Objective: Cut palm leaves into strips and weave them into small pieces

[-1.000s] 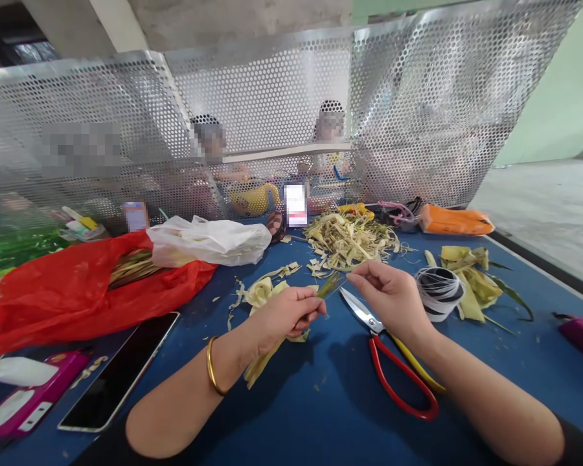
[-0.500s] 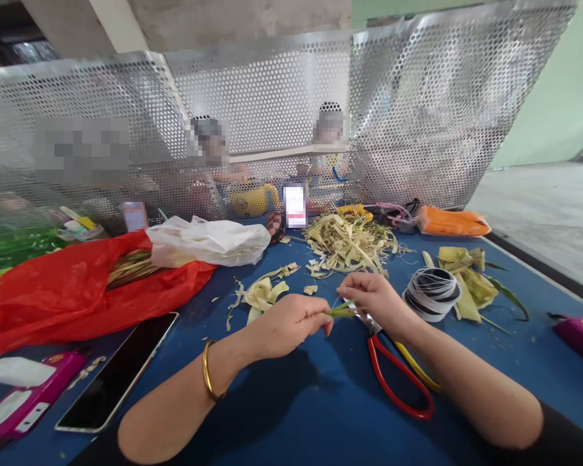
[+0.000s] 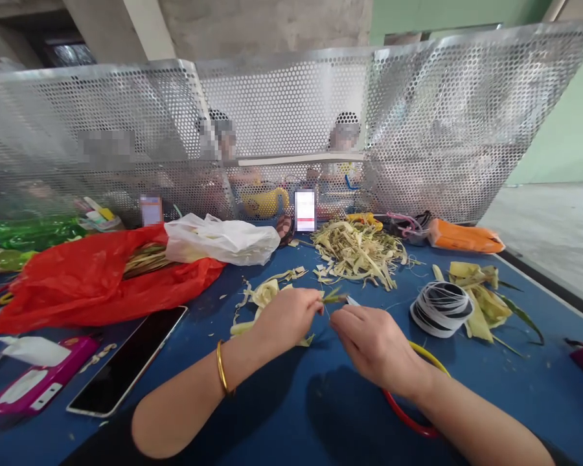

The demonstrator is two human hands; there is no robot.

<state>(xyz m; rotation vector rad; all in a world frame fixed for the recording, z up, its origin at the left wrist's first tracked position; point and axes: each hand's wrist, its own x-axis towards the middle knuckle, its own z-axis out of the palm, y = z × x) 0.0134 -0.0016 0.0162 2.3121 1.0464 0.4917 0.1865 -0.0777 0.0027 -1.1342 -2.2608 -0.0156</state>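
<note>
My left hand (image 3: 291, 317), with a gold bangle at the wrist, is closed on a small bundle of green husk strips (image 3: 332, 297) whose ends poke out past the fingertips. Just to its right, my right hand (image 3: 369, 336) is closed in a pinch. A fine thread (image 3: 327, 312) spans the small gap between the hands. Scissors with one red handle (image 3: 408, 417) and one yellow handle (image 3: 430, 357) lie under my right hand and forearm, mostly hidden. Right of that hand stands a spool of white thread (image 3: 442, 309).
Pale husk scraps (image 3: 357, 249) are heaped at the back; larger husk pieces (image 3: 483, 304) lie right. Left are a red plastic bag (image 3: 87, 278), a white bag (image 3: 223, 239), a dark phone (image 3: 131, 362) and a magenta device (image 3: 43, 382). A perforated metal screen (image 3: 282, 97) stands behind.
My right hand has turned knuckles-up and come lower, now covering more of the scissors. My left hand has risen slightly and shifted left with the husk strips. The view has shifted a little.
</note>
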